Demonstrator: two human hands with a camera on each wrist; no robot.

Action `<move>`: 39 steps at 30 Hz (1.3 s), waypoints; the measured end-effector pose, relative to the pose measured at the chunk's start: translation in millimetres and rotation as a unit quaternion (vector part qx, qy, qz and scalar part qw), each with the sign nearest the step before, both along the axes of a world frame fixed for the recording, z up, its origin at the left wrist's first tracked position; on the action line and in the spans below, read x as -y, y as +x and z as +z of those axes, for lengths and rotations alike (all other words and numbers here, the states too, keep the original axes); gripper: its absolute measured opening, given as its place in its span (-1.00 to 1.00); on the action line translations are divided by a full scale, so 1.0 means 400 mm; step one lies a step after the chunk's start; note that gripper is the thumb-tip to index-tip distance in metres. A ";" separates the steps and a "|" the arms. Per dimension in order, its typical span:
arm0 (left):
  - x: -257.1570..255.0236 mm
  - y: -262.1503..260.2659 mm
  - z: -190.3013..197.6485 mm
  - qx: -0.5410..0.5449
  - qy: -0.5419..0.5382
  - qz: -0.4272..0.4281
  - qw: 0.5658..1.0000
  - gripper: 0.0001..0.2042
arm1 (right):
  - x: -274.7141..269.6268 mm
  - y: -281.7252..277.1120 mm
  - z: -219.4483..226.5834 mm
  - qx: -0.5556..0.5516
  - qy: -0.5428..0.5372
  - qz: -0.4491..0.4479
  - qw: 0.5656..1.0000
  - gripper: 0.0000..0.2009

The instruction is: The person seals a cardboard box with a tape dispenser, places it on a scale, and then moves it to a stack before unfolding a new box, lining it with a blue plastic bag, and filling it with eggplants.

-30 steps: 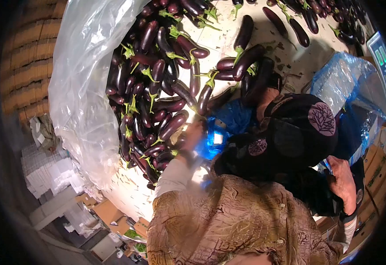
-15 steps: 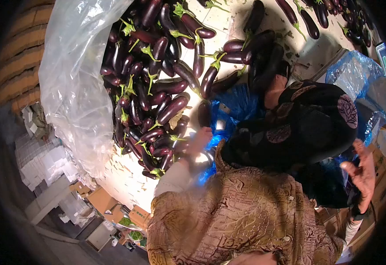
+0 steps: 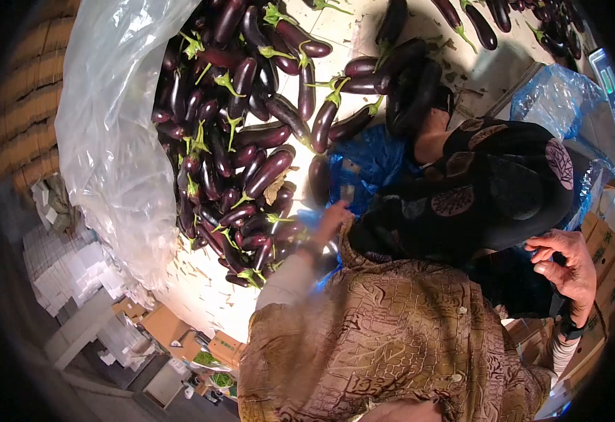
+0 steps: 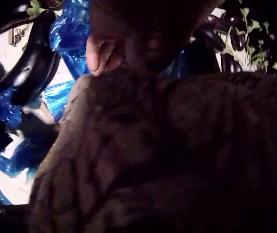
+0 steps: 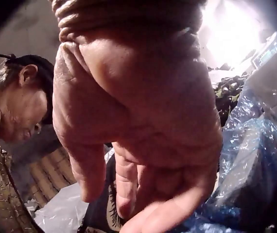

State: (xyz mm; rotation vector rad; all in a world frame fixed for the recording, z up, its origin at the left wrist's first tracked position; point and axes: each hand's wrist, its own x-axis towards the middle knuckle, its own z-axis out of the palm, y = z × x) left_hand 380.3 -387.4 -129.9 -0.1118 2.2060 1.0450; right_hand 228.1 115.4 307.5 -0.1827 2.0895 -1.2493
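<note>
In the head view my left hand (image 3: 332,219) is blurred at the edge of a crumpled blue plastic bag (image 3: 367,165) and appears to pinch its plastic. In the dark left wrist view, bent fingers (image 4: 95,54) show right beside the blue plastic. A dark eggplant (image 3: 318,179) lies just beyond this hand, against the bag. My right hand (image 3: 567,264) is raised at the right, holding nothing. Its fingers hang loosely bent in the right wrist view, palm (image 5: 143,102) towards the camera.
A heap of eggplants (image 3: 216,141) covers the left of the pale table, beside clear plastic sheeting (image 3: 110,141). Black tree-printed cloth (image 3: 511,183) lies between my hands. Another blue bag (image 3: 560,105) and a digital scale (image 3: 610,91) are at right, with cardboard boxes (image 3: 603,260) below.
My left hand has moved from the heap's edge rightward to the blue bag. My right hand came off the plastic at right, spread, then let its fingers bend. The view has shifted slightly.
</note>
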 end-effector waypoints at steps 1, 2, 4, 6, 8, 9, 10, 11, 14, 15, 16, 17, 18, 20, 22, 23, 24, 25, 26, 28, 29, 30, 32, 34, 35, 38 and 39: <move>0.017 0.055 -0.093 0.047 0.062 -0.037 0.996 -0.73 | 0.002 0.015 -0.014 -0.017 0.008 -0.005 1.000 -0.65; -0.003 0.030 -0.047 0.041 0.068 -0.012 0.997 -0.74 | 0.000 0.020 -0.009 -0.018 0.010 -0.009 1.000 -0.65; -0.050 -0.027 0.072 0.025 0.081 0.071 0.994 -0.75 | -0.004 0.023 0.003 0.073 -0.012 -0.024 0.997 -0.63; -0.094 -0.129 0.159 -0.056 -0.033 0.052 0.997 -0.75 | -0.013 0.035 0.007 0.103 -0.037 -0.056 0.992 -0.62; -0.109 -0.245 0.195 -0.142 -0.145 0.031 0.979 -0.76 | -0.017 0.054 0.012 0.079 -0.064 -0.168 0.981 -0.62; -0.100 -0.299 0.208 -0.221 -0.177 0.017 0.959 -0.74 | -0.028 0.054 0.016 0.097 -0.072 -0.179 0.976 -0.58; -0.103 -0.347 0.219 -0.298 -0.206 0.004 0.932 -0.71 | -0.026 0.056 0.023 0.095 -0.071 -0.183 0.976 -0.58; -0.122 -0.393 0.238 -0.301 -0.204 0.002 0.932 -0.71 | -0.019 0.057 0.030 0.085 -0.057 -0.231 0.967 -0.56; -0.150 -0.500 0.278 -0.323 -0.178 0.022 0.929 -0.63 | -0.045 0.063 0.019 0.093 -0.056 -0.258 0.960 -0.54; -0.161 -0.526 0.275 -0.333 -0.190 0.026 0.923 -0.60 | -0.048 0.071 0.012 0.085 -0.054 -0.265 0.959 -0.54; -0.173 -0.554 0.271 -0.343 -0.201 0.029 0.917 -0.56 | -0.052 0.078 0.006 0.076 -0.052 -0.273 0.957 -0.54; -0.176 -0.574 0.257 -0.355 -0.211 0.033 0.910 -0.52 | -0.063 0.083 -0.001 0.082 -0.053 -0.266 0.959 -0.57; -0.173 -0.590 0.244 -0.358 -0.212 0.034 0.909 -0.52 | -0.071 0.089 -0.011 0.079 -0.055 -0.265 0.960 -0.57; -0.163 -0.611 0.224 -0.220 -0.227 -0.072 0.946 -0.47 | -0.083 0.096 -0.032 0.092 -0.064 -0.276 0.955 -0.59; -0.170 -0.597 0.209 -0.244 -0.273 -0.105 0.924 -0.44 | -0.087 0.086 -0.042 0.092 -0.074 -0.273 0.955 -0.62; -0.178 -0.592 0.217 -0.222 -0.300 -0.152 0.915 -0.44 | -0.087 0.081 -0.048 0.092 -0.077 -0.269 0.956 -0.62; -0.189 -0.588 0.221 -0.199 -0.324 -0.198 0.903 -0.44 | -0.088 0.077 -0.052 0.091 -0.080 -0.265 0.957 -0.61; -0.196 -0.577 0.199 -0.226 -0.341 -0.200 0.890 -0.48 | -0.087 0.072 -0.053 0.089 -0.080 -0.266 0.957 -0.61; -0.195 -0.574 0.196 -0.228 -0.340 -0.200 0.890 -0.48 | -0.084 0.065 -0.051 0.096 -0.078 -0.270 0.955 -0.60; -0.189 -0.574 0.185 -0.218 -0.230 -0.120 0.941 -0.56 | -0.086 0.062 -0.049 0.102 -0.074 -0.273 0.954 -0.59; -0.172 -0.598 0.188 -0.285 -0.178 -0.036 0.941 -0.62 | -0.088 0.069 -0.047 0.095 -0.056 -0.291 0.950 -0.57; -0.139 -0.631 0.204 -0.347 -0.123 0.047 0.928 -0.66 | -0.089 0.073 -0.045 0.088 -0.037 -0.309 0.946 -0.56; -0.059 -0.696 0.267 -0.448 -0.235 0.149 0.850 -0.59 | -0.108 0.078 -0.051 0.085 -0.017 -0.323 0.942 -0.55; 0.065 -0.763 0.335 -0.468 -0.242 0.240 0.815 -0.45 | -0.118 0.089 -0.059 0.084 0.029 -0.358 0.930 -0.55; 0.171 -0.787 0.267 -0.466 -0.389 0.246 0.755 -0.38 | -0.105 0.084 -0.051 0.085 0.049 -0.380 0.920 -0.56; 0.434 -0.837 0.197 -0.265 -0.546 0.079 0.791 -0.32 | -0.082 0.074 -0.035 0.128 0.052 -0.453 0.881 -0.58; 0.443 -0.819 0.245 -0.317 -0.383 0.071 0.865 -0.43 | -0.080 0.071 -0.033 0.141 0.050 -0.455 0.878 -0.60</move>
